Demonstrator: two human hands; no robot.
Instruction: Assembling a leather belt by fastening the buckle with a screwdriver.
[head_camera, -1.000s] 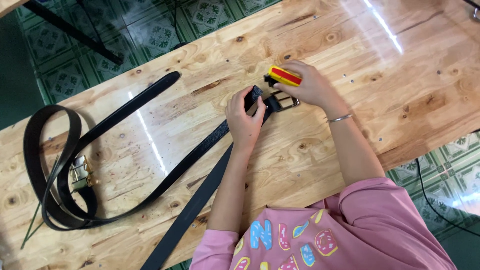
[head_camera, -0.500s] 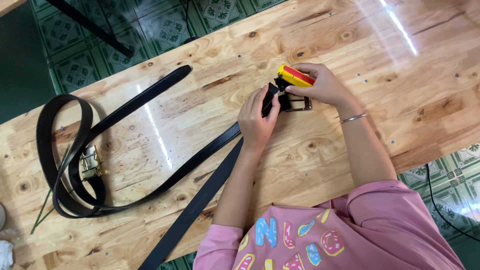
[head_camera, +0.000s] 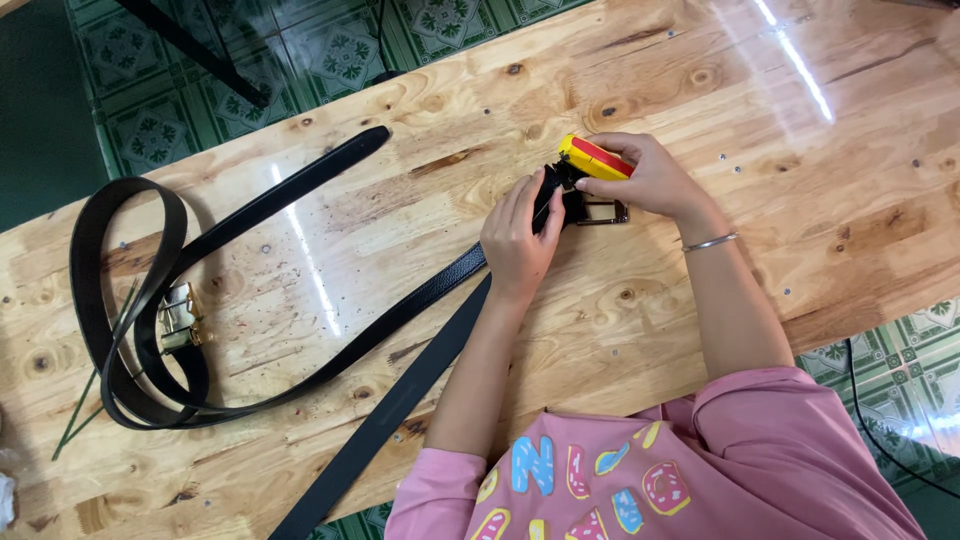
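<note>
Belt: the black belt (head_camera: 430, 350) you are working on lies flat on the table, its long axis diagonal, from the near-left edge up and to the right toward your hands.
Belt end: the far end points up-right and stops at a metal buckle (head_camera: 603, 211), which sits just right of your left fingertips.
Left hand: your left hand (head_camera: 518, 238) presses on the belt end, fingers curled over the strap right beside the buckle; it is closed onto the belt.
Right hand: your right hand (head_camera: 648, 180) grips a small yellow and red tool (head_camera: 594, 158), fingers wrapped narrowly round it, its tip down at the belt end by the buckle.
Wrist: a thin bracelet (head_camera: 709, 241) circles your right wrist.
Second belt: another black belt (head_camera: 130, 300) loops at the left, well apart from your hands, with a brass-coloured buckle (head_camera: 178, 316) inside the loop.
Table: the wooden table (head_camera: 820, 190) carries both belts.
</note>
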